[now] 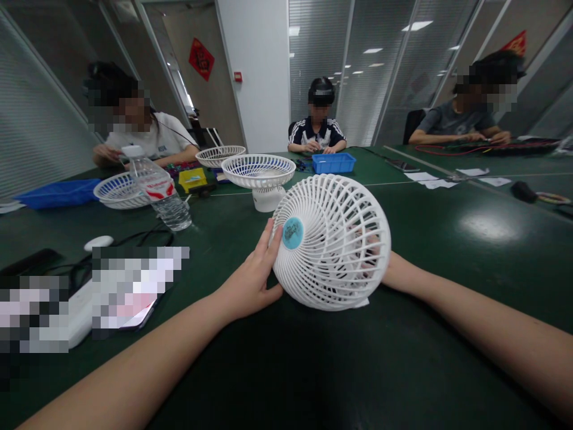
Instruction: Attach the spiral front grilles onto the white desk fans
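Observation:
A white round fan grille (335, 239) of curved spokes, with a blue disc (293, 233) at its hub, is tilted on its side in front of me. My left hand (257, 272) grips its left side, fingers laid along the spokes by the disc and thumb lower down. Behind the grille's right rim is my right hand (370, 246), seen only in part through the bars, with its fingers bent. Whitish material shows dimly there, and a white corner (363, 303) sticks out below the rim; what it belongs to is unclear.
Beyond stands another grille on a white base (267, 200). A water bottle (159, 188), phone (141, 292) and cables lie left. Further off are a blue bin (333, 163), a yellow box (193, 179) and papers (432, 180). Several people sit around the green table (447, 239).

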`<move>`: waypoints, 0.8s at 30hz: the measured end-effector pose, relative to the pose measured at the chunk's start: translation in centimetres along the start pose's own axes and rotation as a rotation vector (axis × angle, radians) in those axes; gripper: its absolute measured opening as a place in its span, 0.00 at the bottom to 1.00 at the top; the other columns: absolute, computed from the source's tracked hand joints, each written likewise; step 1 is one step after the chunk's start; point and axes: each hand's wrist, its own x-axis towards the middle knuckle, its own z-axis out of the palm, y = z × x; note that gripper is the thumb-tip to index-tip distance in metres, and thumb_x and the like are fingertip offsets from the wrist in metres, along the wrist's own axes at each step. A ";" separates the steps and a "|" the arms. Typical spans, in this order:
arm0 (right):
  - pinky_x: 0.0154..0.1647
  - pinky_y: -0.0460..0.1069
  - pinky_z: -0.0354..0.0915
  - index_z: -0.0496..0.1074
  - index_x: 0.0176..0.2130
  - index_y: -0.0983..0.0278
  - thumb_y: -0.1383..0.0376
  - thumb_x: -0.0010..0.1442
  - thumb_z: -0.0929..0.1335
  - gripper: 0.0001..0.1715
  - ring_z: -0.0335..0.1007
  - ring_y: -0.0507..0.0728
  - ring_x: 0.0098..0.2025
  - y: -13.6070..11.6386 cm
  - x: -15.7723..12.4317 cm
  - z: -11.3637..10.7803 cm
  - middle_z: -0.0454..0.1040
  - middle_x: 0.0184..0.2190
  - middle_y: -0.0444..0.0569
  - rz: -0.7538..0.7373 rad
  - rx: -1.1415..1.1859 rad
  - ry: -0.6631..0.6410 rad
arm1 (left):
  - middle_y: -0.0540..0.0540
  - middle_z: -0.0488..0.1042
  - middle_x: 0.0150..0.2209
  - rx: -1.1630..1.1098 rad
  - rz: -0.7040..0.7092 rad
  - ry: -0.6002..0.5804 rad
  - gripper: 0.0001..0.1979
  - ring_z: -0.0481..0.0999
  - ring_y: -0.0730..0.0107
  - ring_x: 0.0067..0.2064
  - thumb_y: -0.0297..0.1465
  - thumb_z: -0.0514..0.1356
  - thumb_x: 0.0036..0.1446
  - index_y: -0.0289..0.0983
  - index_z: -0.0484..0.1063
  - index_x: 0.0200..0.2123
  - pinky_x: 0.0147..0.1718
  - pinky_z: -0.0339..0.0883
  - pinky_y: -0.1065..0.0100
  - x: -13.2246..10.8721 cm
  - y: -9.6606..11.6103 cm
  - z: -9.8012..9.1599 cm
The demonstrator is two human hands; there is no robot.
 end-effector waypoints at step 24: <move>0.56 0.56 0.63 0.62 0.57 0.61 0.54 0.62 0.65 0.27 0.67 0.58 0.49 -1.6 -0.9 -0.2 0.70 0.46 0.51 -0.207 -0.208 -0.178 | 0.44 0.51 0.68 0.206 0.478 0.430 0.28 0.55 0.48 0.66 0.40 0.44 0.66 0.45 0.47 0.67 0.63 0.45 0.38 -1.7 4.3 -0.7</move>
